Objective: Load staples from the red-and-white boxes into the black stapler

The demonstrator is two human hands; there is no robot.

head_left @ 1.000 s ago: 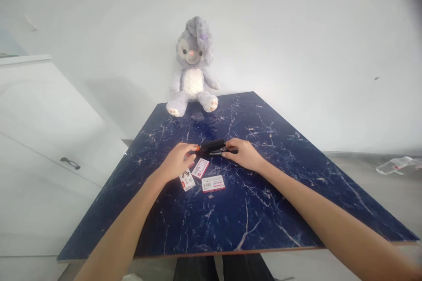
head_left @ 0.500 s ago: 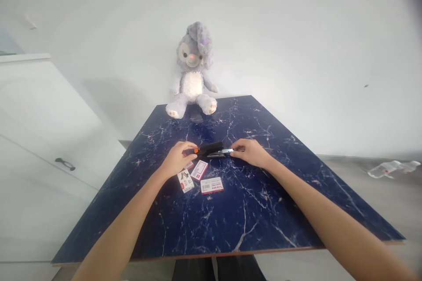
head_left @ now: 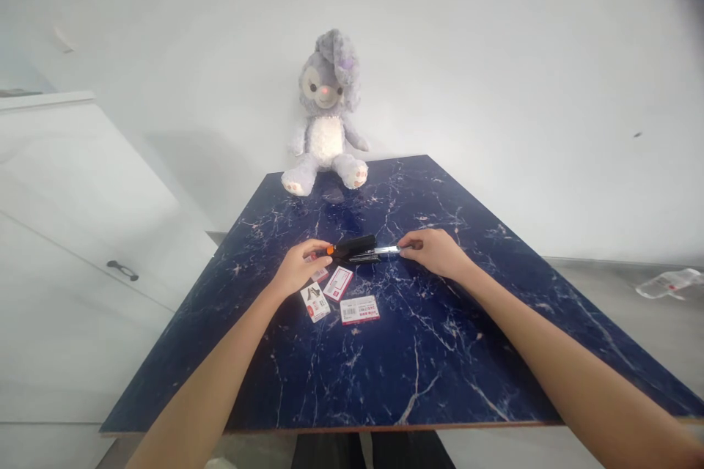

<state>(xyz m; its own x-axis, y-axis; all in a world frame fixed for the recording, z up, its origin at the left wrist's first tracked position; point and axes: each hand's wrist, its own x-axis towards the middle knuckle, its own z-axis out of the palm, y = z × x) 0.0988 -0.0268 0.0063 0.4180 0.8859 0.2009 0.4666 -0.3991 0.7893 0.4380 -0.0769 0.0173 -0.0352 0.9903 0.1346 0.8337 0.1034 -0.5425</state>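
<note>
Bracing the stapler with your left hand pinched on its orange end steadies it on the surface while your right hand pinches its metal tray.

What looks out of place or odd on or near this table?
The black stapler, gripped by the left hand, has its metal rail sticking out sideways, with the right hand holding the tip. Nearby, small boxes lie at different angles. A clear plastic bottle lies on the floor at the right.
</note>
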